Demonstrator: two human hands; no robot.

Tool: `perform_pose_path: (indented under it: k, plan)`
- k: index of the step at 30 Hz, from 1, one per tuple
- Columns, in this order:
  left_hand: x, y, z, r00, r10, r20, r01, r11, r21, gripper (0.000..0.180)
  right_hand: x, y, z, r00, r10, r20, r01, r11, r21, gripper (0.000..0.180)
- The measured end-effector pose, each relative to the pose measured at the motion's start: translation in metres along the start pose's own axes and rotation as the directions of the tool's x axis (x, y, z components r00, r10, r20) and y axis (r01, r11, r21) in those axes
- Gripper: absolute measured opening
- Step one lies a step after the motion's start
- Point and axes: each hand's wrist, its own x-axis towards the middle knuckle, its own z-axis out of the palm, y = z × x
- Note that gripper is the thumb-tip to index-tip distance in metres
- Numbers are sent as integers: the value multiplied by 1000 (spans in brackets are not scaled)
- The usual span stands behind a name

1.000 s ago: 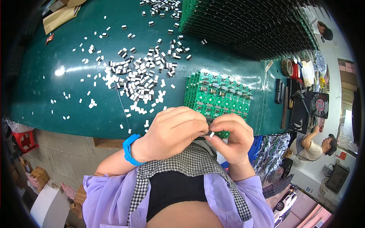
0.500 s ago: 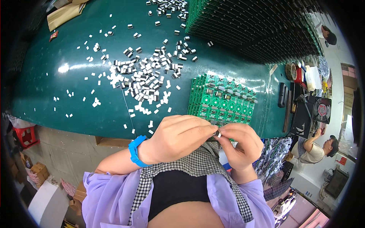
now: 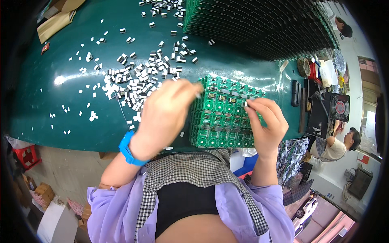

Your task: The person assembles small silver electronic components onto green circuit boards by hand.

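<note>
My right hand (image 3: 267,123) pinches a small digit display module (image 3: 245,104) with a white face, held low over the upper part of the top circuit board. That green circuit board (image 3: 219,115) lies on a stack of similar boards, with several display modules (image 3: 222,98) seated in a row on it. Left of the stack is my left hand (image 3: 166,115), smeared by motion, its fingers drawn together. A blurred white speck shows at its fingertips, too unclear to name. Beyond this hand lies a heap of loose display modules (image 3: 139,79), black-sided and mostly white-faced.
Small white slips (image 3: 92,116) are scattered over the green table (image 3: 48,97). A tall block of stacked boards (image 3: 259,32) stands at the back right. A black fan (image 3: 339,107) and a seated person (image 3: 338,143) are at the right; a red stool (image 3: 27,157) is lower left.
My hands, together before at the table's near edge, have moved apart. The right has gone forward over the board with the module; the left has swung leftward and up.
</note>
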Motion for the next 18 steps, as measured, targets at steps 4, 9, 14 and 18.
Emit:
perform_pose_path:
  k: [4,9,14,18]
  plan:
    - [-1,-18,14,990,-78,117,40,953,299,47,3,2,5,996,-74,46,79,991,-113,16]
    - [-3,-24,19,976,-139,169,78,943,324,26,3,4,5,994,-94,59,102,985,-141,17]
    - [-5,-25,19,985,-142,100,112,959,259,19,3,4,6,992,-100,77,110,983,-149,19]
    - [-6,-24,18,987,-158,39,146,967,210,17,1,1,5,987,-123,100,139,974,-177,18]
